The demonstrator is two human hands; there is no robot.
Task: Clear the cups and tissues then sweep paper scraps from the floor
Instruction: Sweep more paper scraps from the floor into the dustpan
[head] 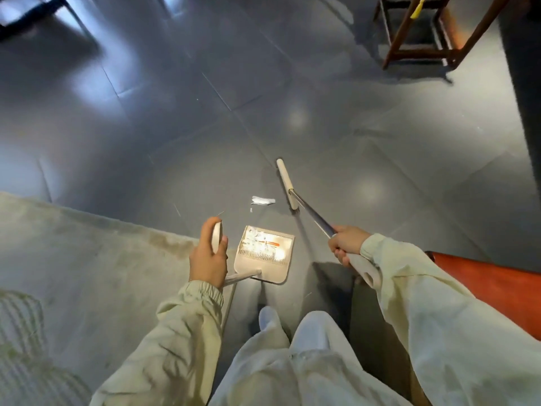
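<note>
A white paper scrap [263, 200] lies on the grey tiled floor, with a tiny fragment [251, 210] just below it. The beige dustpan [265, 252] rests on the floor below the scrap and holds several bits of paper. My left hand [208, 256] grips the top of the dustpan's long handle. My right hand [347, 244] grips the broom's handle. The beige broom head [287, 184] sits on the floor just right of the scrap, apart from it.
A pale grey rug [87, 253] covers the floor at the left. A wooden chair [424, 30] stands at the far right. An orange-red surface [497, 288] lies by my right arm. My feet [268, 317] are below the dustpan.
</note>
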